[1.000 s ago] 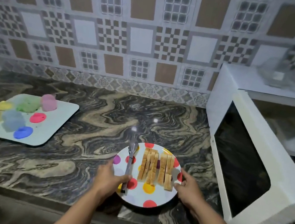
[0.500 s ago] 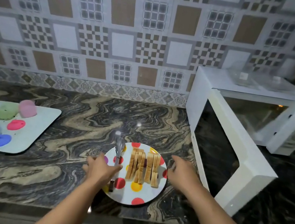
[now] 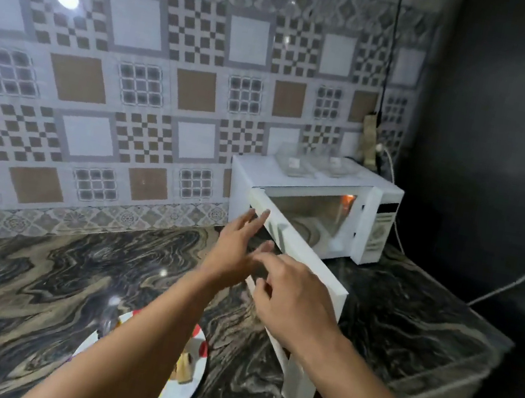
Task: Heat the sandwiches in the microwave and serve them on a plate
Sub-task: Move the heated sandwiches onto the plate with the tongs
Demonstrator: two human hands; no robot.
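The microwave (image 3: 318,208) stands at the back right corner of the marbled countertop (image 3: 34,265), its door (image 3: 299,260) swung wide open toward the front edge and the cavity lit inside. Left hand (image 3: 235,246) is raised at the door's outer face, fingers straight and spread, gripping nothing; fingertips lie at the door's top edge, contact not determinable. Right hand (image 3: 292,301) hovers just in front of the door, fingers loosely bent, holding nothing. The polka-dot plate (image 3: 193,378) sits near the front edge of the countertop, largely hidden under the left forearm; part of the sandwiches (image 3: 184,368) shows on it. Clear containers (image 3: 312,165) rest on the microwave top.
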